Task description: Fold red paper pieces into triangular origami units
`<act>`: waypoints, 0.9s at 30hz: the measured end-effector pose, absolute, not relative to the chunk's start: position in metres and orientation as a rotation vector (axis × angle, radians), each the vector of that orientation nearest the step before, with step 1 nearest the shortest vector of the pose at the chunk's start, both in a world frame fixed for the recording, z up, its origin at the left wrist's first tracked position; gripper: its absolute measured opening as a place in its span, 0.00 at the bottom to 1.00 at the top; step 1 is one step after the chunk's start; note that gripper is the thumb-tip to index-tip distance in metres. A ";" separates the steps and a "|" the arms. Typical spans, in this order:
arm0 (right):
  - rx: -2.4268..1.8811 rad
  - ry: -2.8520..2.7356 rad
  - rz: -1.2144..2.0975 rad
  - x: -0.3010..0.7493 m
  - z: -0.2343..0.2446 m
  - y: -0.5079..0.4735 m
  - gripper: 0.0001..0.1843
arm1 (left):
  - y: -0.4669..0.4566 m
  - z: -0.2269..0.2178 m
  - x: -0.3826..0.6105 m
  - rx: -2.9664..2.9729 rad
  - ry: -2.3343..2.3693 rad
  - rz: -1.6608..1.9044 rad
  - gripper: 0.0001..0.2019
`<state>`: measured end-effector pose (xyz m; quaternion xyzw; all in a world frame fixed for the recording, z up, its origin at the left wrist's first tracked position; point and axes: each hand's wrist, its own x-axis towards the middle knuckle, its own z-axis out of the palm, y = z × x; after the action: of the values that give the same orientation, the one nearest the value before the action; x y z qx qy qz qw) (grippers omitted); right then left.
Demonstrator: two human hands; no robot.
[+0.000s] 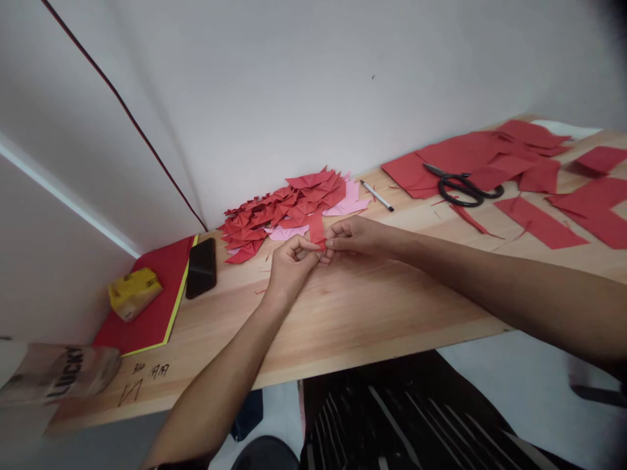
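Note:
Both hands meet over the middle of the table on a small piece of red paper (317,230). My left hand (292,260) pinches its lower edge between thumb and forefinger. From the other side, my right hand (350,236) grips the same edge with curled fingers. The paper's upper part stands up above the fingertips; its lower end is partly hidden by them. Just behind lies a heap of folded red paper pieces (289,209), with pink folded pieces (349,199) among and beside it.
A marker (377,196) lies right of the heap. Black-handled scissors (463,186) rest on red paper sheets (455,156). Cut red strips (539,222) spread at right. On the left are a phone (201,268), a red pad (166,287) bearing a yellow packet (134,292), and a clear cup (83,372).

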<state>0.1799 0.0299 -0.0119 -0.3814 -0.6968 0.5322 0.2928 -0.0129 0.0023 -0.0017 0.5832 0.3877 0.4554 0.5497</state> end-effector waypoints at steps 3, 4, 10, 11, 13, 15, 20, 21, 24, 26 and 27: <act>-1.063 -1.860 1.354 0.178 -0.009 0.027 0.12 | 0.003 -0.001 -0.013 1.352 0.926 1.058 0.09; -1.077 -1.859 1.316 0.177 -0.007 0.026 0.11 | 0.003 -0.001 -0.013 1.333 0.925 1.053 0.09; -1.080 -1.829 1.139 0.171 -0.007 0.017 0.07 | 0.004 0.004 -0.012 1.197 0.998 0.974 0.13; -1.084 -1.826 1.122 0.170 -0.007 0.016 0.07 | 0.004 0.005 -0.011 1.210 1.017 0.931 0.13; -1.106 -1.840 1.055 0.167 -0.007 0.013 0.07 | 0.003 0.004 -0.011 1.288 1.055 0.855 0.15; -1.133 -1.866 0.955 0.165 -0.006 0.010 0.08 | 0.003 0.003 -0.012 1.393 1.085 0.817 0.15; -1.140 -1.913 0.825 0.162 -0.003 0.006 0.07 | 0.005 -0.001 -0.016 1.448 1.091 0.796 0.12; -1.134 -1.917 0.821 0.161 -0.003 0.006 0.07 | 0.005 -0.001 -0.016 1.442 1.090 0.795 0.11; -1.127 -1.926 0.815 0.161 -0.003 0.005 0.06 | 0.004 0.001 -0.016 1.441 1.105 0.800 0.08; -1.124 -1.933 0.806 0.160 -0.002 0.004 0.07 | 0.004 0.002 -0.015 1.448 1.117 0.814 0.07; -1.120 -1.937 0.802 0.160 -0.002 0.003 0.07 | 0.003 0.002 -0.014 1.452 1.121 0.820 0.06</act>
<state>0.1600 0.0032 -0.0023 -0.4371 -0.7560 0.3132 0.3732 -0.0145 0.0031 0.0018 0.6099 0.4708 0.3445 0.5363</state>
